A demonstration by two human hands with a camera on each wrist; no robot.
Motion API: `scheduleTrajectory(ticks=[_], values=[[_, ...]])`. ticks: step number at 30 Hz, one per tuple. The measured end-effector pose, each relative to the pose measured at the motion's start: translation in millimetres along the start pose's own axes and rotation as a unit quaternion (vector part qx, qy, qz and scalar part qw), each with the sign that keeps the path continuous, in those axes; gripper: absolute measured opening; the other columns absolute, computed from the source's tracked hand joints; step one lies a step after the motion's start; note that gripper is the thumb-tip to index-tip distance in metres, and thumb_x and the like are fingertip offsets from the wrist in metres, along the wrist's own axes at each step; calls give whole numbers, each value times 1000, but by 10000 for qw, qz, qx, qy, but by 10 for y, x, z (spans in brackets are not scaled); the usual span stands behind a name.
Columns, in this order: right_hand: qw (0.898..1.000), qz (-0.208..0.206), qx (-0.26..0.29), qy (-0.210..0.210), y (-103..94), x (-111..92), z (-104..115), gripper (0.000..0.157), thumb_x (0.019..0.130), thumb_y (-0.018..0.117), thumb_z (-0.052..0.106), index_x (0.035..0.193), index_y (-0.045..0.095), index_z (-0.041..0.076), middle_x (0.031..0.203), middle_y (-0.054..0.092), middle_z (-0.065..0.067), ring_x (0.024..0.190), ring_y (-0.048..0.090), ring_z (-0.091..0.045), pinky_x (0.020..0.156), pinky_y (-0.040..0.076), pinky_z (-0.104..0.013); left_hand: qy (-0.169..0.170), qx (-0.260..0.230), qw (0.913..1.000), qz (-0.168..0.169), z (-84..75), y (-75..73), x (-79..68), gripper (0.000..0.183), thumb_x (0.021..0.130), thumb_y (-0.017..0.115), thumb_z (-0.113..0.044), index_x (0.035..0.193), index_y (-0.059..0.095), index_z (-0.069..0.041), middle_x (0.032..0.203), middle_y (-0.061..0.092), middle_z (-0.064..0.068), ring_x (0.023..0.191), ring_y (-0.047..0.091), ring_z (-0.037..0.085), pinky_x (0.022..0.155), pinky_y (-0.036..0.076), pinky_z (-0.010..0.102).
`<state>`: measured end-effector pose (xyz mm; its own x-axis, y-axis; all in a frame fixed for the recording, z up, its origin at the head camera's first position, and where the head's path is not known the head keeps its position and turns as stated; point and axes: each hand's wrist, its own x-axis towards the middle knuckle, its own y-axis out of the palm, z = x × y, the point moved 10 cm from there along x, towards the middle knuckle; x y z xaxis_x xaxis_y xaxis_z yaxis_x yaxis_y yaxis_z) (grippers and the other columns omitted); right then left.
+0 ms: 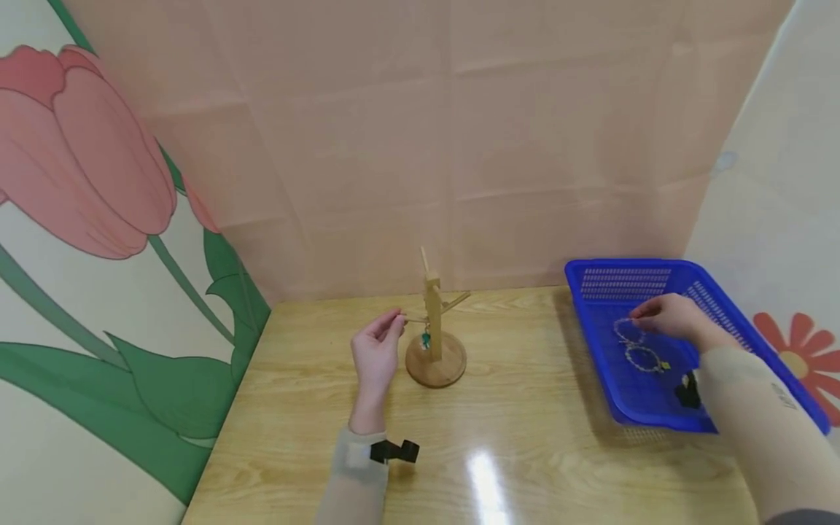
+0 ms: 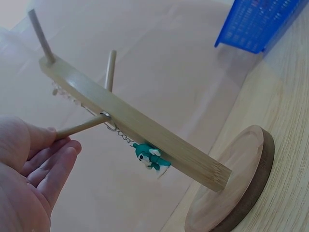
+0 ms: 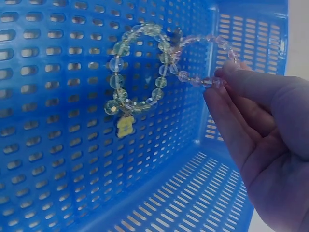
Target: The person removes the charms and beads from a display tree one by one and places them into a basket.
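Note:
My left hand (image 1: 377, 346) pinches the end of a thin peg (image 2: 79, 127) on a wooden stand (image 1: 434, 321) with a round base. From that peg, close to the post, hangs a keychain with a teal and white figure (image 2: 150, 157). A beaded strand (image 2: 70, 98), partly hidden, hangs behind the post higher up. Over the blue basket, my right hand (image 1: 672, 321) pinches a pinkish clear bead bracelet (image 3: 195, 79) between thumb and fingers. Beside it in the basket lies a pale green bead bracelet (image 3: 116, 79) with a yellow charm (image 3: 125, 125); the two bracelets meet at their edges.
The blue perforated basket (image 1: 593, 364) stands on the right of the wooden table (image 1: 525, 408). Behind the table hangs a pink cloth (image 1: 394, 146). A tulip-printed panel (image 1: 118, 182) borders the left side, and a white flowered panel (image 1: 781, 219) borders the right.

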<state>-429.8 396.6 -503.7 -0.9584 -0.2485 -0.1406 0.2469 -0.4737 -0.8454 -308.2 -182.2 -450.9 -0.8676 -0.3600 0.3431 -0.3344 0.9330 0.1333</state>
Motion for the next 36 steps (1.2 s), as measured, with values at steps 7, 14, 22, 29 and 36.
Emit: scheduleTrajectory(ticks=[7, 14, 22, 29, 36], values=[[9999, -46, -117, 5, 20, 15, -49, 29, 100, 73, 14, 116, 76, -9, 101, 78, -18, 90, 74, -35, 81, 62, -56, 92, -13, 10000, 10, -22, 15, 14, 17, 98, 77, -1, 112, 78, 9, 103, 79, 22, 96, 77, 45, 80, 65, 26], [9999, -94, -141, 32, 16, 1, -73, 29, 98, 72, 11, 118, 75, -10, 104, 77, -23, 97, 72, -45, 87, 59, -64, 161, -42, 9998, 51, -44, 20, 22, 16, 98, 78, -1, 111, 79, 8, 103, 79, 22, 96, 76, 49, 80, 65, 27], [9996, -103, -271, 20, 6, -30, -108, 30, 99, 70, 9, 122, 73, -10, 111, 75, -29, 108, 66, -57, 91, 55, -70, 50, -24, 10000, 14, -23, 39, 18, 16, 97, 79, -2, 111, 80, 6, 104, 79, 22, 96, 75, 50, 80, 64, 25], [9994, -175, -288, 90, -38, -38, -155, 31, 100, 69, 12, 123, 73, -9, 114, 75, -29, 113, 63, -60, 93, 52, -72, 72, -79, 9999, -8, -38, 28, 26, 16, 97, 80, -4, 110, 80, 6, 103, 79, 22, 96, 75, 51, 81, 64, 24], [9993, -201, -303, -13, -41, -42, -141, 30, 101, 68, 12, 123, 74, -8, 113, 76, -28, 112, 65, -58, 93, 53, -71, 118, -30, 9999, -40, -35, 4, 26, 15, 97, 79, -3, 109, 80, 6, 103, 79, 23, 93, 76, 47, 79, 64, 23]])
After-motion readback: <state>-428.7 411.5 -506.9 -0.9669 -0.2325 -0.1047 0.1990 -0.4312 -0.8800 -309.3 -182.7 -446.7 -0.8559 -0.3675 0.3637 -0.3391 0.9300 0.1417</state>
